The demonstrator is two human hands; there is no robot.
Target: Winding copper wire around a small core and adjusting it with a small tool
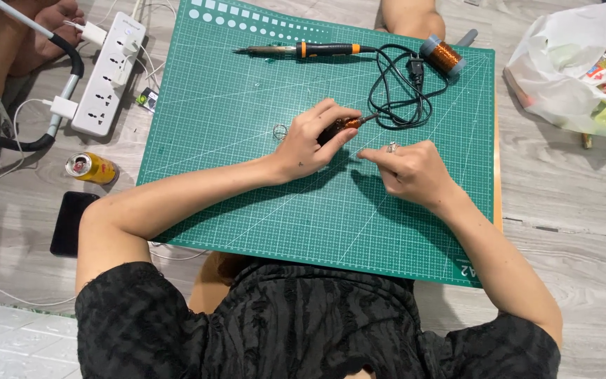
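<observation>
At the far left a white power strip (109, 74) lies on the floor, with a yellow drink can (91, 168) nearer you and a dark phone (69, 222) nearest; on the green cutting mat (247, 210) a small wire ring (280, 131) sits just left of your left hand (308, 144); that hand's fingers are clamped around a small copper-wound coil (338, 127), which pokes out rightward from the grip; your right hand (408, 172), just right and nearer you, has its fingertips pinched together, on what I cannot tell; farther off lie a soldering iron (310, 50) and a copper wire spool (443, 56); a white plastic bag (583, 70) sits far right.
</observation>
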